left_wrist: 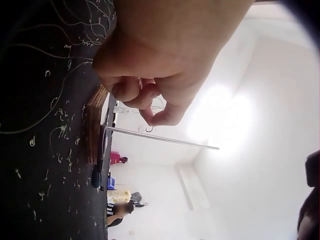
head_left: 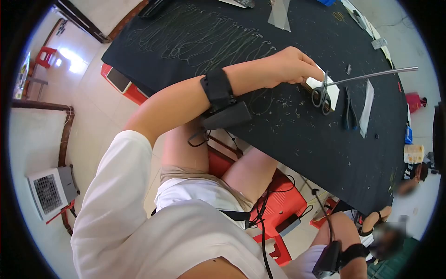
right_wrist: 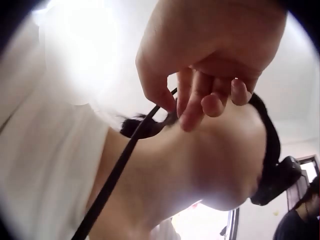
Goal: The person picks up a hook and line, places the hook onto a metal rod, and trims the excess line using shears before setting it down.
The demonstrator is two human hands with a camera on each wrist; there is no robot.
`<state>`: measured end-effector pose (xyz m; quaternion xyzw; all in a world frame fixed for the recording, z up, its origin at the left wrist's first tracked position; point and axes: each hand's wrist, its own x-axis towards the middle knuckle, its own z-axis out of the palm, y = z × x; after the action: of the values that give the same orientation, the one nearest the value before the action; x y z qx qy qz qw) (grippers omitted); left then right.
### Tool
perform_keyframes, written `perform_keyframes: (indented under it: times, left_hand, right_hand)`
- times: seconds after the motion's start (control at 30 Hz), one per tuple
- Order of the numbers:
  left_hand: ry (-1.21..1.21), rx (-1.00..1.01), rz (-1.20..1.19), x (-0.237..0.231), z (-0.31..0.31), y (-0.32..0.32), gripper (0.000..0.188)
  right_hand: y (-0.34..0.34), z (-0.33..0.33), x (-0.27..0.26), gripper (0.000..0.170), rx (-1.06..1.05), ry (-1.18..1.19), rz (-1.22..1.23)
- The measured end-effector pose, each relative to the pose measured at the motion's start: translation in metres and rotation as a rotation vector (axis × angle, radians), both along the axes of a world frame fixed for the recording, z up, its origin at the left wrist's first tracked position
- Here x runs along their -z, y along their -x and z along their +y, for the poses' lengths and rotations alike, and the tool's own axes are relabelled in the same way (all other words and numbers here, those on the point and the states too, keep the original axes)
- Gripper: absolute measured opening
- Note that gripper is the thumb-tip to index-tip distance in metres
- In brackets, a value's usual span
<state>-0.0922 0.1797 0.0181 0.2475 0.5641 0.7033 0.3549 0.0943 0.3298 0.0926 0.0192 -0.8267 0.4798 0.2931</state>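
My left hand (head_left: 293, 69) is over the far part of the black table, close to a wooden block (left_wrist: 95, 127) with a white top. In the left wrist view its thumb and forefinger pinch a small fish hook (left_wrist: 149, 129), whose bend sticks out below the fingertips. A thin metal rod (head_left: 376, 75) slants out from the block, and dark-handled scissors (head_left: 322, 98) lie against the block. My right hand (right_wrist: 200, 60), outside the head view, is raised by the neck. A black strap (right_wrist: 117, 172) runs up between its thumb and fingers, which pinch it.
Many fishing lines with hooks (head_left: 200, 39) lie spread across the table (head_left: 316, 149). Pliers (head_left: 350, 109) and a clear plastic strip (head_left: 367, 109) lie right of the block, among line scraps. Another person's arm (head_left: 355, 260) is at lower right. Red stools (head_left: 278, 200) stand below.
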Motion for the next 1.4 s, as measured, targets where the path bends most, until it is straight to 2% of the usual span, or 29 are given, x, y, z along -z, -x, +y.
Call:
perform_keyframes:
  times: [0.53,0.97,1.07,1.3,1.33,1.37,1.4]
  left_hand:
    - [0.042,0.002,-0.026,0.003,0.002,0.001,0.027]
    - [0.068,0.013,0.013,0.003,0.000,0.004,0.028]
    - [0.064,-0.028,0.034,0.007,0.003,0.005,0.031]
    - [0.024,0.021,0.046,-0.001,-0.002,0.001,0.034]
    - [0.027,0.019,0.049,0.000,-0.001,0.002,0.033]
    - [0.032,0.009,0.057,0.002,0.000,0.004,0.032]
    - [0.032,0.003,0.050,0.004,0.001,0.005,0.028]
  right_hand:
    - [0.016,0.002,0.011,0.007,-0.126,0.131,-0.218]
    - [0.019,0.003,-0.007,0.005,-0.172,0.122,-0.389]
    - [0.010,0.005,-0.019,0.005,-0.122,0.104,-0.419]
    - [-0.045,0.008,-0.054,0.005,0.127,0.091,-0.447]
    - [-0.008,0.021,-0.033,0.014,0.105,-0.175,-0.377]
    - [0.013,0.051,-0.012,0.012,0.120,-0.457,-0.361]
    - [0.022,0.071,0.004,0.015,0.168,-0.628,-0.371]
